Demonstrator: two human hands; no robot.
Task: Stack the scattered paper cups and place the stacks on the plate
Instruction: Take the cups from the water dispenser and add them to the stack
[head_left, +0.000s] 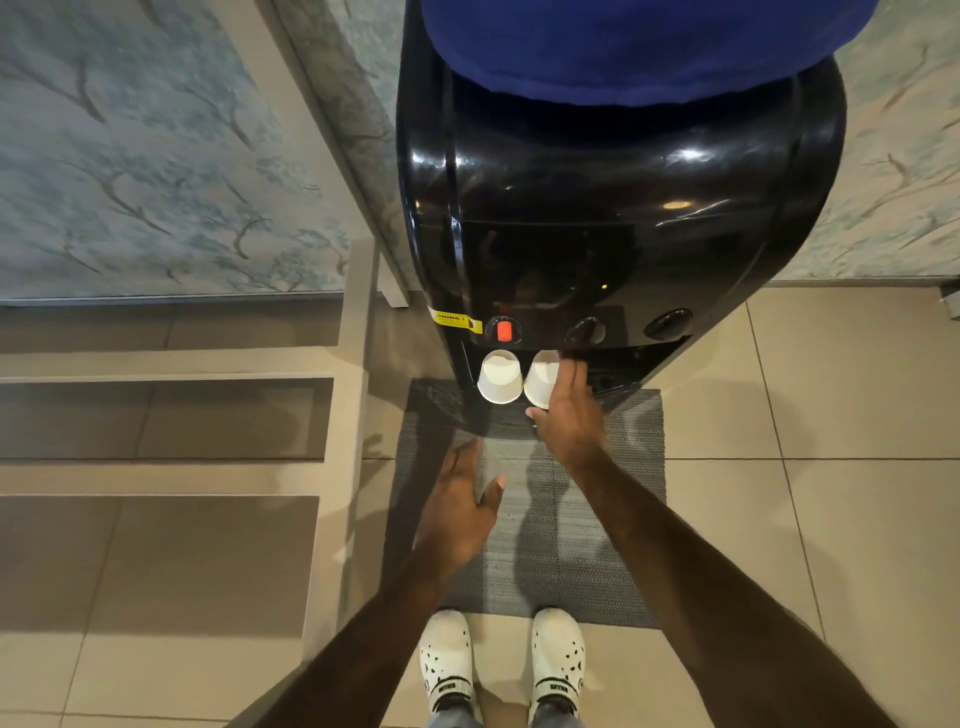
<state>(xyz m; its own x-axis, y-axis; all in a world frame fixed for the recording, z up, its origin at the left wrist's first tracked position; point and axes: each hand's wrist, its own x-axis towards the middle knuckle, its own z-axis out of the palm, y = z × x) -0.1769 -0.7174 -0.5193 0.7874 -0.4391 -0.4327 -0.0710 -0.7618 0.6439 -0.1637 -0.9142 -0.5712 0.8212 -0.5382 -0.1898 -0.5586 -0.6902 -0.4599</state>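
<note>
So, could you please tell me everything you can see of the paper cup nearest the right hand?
The right cup is white, looks like paper, and stands upside down, base up, on the black dispenser ledge under the taps, beside a second white cup. The right hand covers its right side; actual contact cannot be told.

— Can you see the whole right cup (540, 382)?
— No, the right hand (569, 410) covers its near side.
— And that yellow sticker (456, 319)?
— Print's too small to read. The blue bottle (644, 47) runs off the top edge, too.
</note>
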